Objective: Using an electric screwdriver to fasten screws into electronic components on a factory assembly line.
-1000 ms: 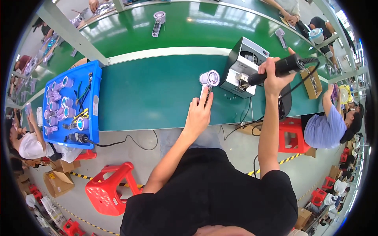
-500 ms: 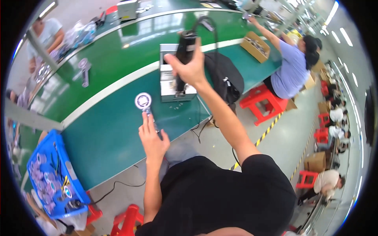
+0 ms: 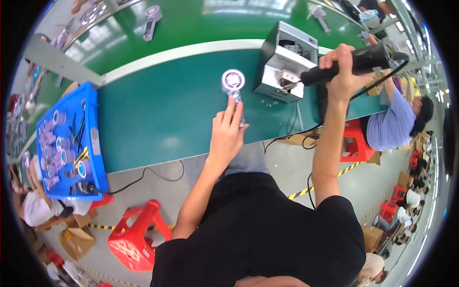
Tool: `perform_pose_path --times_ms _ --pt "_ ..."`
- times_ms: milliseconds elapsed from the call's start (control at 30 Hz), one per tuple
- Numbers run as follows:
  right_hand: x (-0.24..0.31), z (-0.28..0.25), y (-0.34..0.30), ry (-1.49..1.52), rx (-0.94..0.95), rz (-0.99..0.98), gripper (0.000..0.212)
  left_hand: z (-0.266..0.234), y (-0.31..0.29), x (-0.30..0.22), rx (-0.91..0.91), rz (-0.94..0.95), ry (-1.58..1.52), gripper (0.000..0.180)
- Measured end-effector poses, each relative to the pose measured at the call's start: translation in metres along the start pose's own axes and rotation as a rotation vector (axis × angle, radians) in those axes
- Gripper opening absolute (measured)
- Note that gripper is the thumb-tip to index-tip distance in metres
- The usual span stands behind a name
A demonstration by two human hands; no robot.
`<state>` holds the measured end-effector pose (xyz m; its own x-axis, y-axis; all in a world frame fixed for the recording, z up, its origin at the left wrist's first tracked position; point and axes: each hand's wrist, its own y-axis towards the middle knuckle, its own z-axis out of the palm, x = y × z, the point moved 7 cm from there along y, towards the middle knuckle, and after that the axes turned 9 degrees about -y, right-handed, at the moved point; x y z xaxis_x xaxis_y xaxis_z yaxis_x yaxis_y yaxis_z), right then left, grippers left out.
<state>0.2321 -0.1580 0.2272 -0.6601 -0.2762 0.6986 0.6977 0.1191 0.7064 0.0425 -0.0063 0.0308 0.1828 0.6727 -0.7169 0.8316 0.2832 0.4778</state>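
Observation:
My right hand (image 3: pixel 342 79) is wrapped round a black corded electric screwdriver (image 3: pixel 374 59), held nearly level. Its tip points left and meets, or nearly meets, the small front slot of a grey-and-white screw feeder box (image 3: pixel 283 60); exact contact is too small to tell. On the green bench lies a pale purple handheld fan (image 3: pixel 233 79), round head away from me and handle toward me. Fingers of my left hand (image 3: pixel 226 136) stretch out over that handle and rest on it, the thumb beside its lower end. The fingers partly cover the handle.
A blue bin (image 3: pixel 101 143) with several purple fan parts stands at the bench's left end. Small screws (image 3: pixel 269 103) lie before the feeder. Further fans (image 3: pixel 152 21) sit on the green conveyor beyond the pale rail. A red stool (image 3: pixel 136 239) is behind me; a co-worker (image 3: pixel 394 124) sits at right.
The whole view has shifted. My right hand has tilted the screwdriver from upright above the feeder to nearly level, tip at the feeder's front. My left hand stays on the fan.

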Motion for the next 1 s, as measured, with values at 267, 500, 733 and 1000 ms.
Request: perform_pose_path --times_ms 267,500,733,1000 --pt "-0.021 0.026 -0.012 -0.051 0.058 -0.009 0.065 -0.003 -0.005 0.009 0.005 -0.028 0.034 0.071" --pt "-0.041 0.030 -0.006 -0.089 0.055 0.119 0.064 -0.003 -0.004 0.007 0.007 -0.027 0.038 0.073" --pt "-0.068 0.033 -0.015 0.040 0.088 0.352 0.061 -0.007 -0.001 0.008 -0.017 -0.046 -0.011 0.071" --pt "-0.036 0.091 -0.053 0.127 0.146 0.127 0.068 -0.004 -0.001 0.010 -0.010 -0.050 -0.010 0.080"
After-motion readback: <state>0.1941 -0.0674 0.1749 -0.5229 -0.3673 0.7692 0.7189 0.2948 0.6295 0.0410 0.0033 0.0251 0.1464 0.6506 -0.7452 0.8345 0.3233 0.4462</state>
